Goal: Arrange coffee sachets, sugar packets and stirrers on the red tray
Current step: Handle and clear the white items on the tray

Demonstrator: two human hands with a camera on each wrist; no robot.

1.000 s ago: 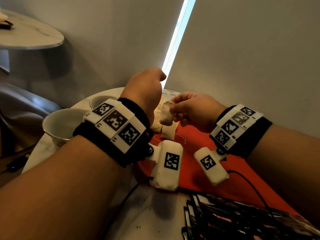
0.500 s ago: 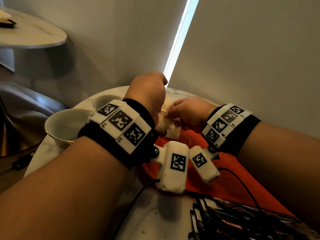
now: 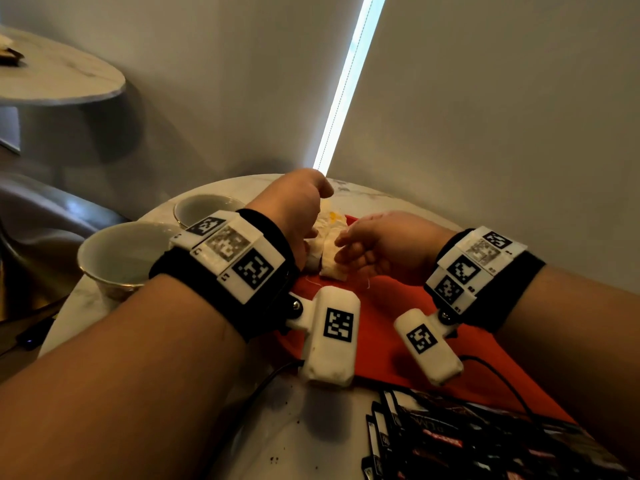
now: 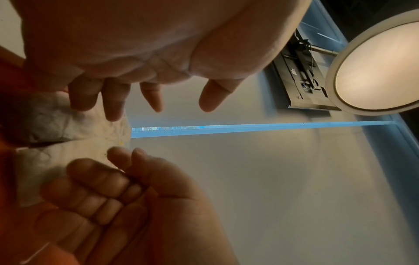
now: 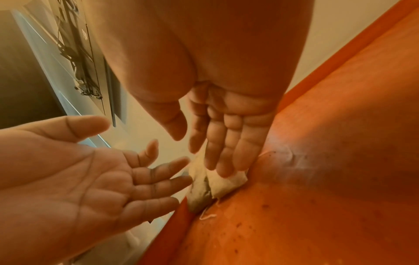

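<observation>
Two white crumpled sugar packets (image 3: 327,252) lie side by side at the far left corner of the red tray (image 3: 391,306). My right hand (image 3: 360,245) is just right of them. In the right wrist view its straight fingers (image 5: 223,161) press on the right packet (image 5: 226,181). My left hand (image 3: 298,216) is just left of the packets, palm open. Its fingertips (image 5: 181,179) touch the left packet (image 5: 199,193). Neither hand holds anything. Several dark coffee sachets (image 3: 467,441) lie in a heap at the tray's near edge. No stirrers are in view.
Two white cups (image 3: 121,254) stand on the round marble table (image 3: 277,427) left of the tray. A wall and a blind stand close behind the table. Another round table (image 3: 52,77) is at the far left. A black cable (image 3: 495,379) crosses the tray.
My right hand held a white packet up in the air; it has since lowered it onto the tray beside the other packet and let go. Both hands have opened.
</observation>
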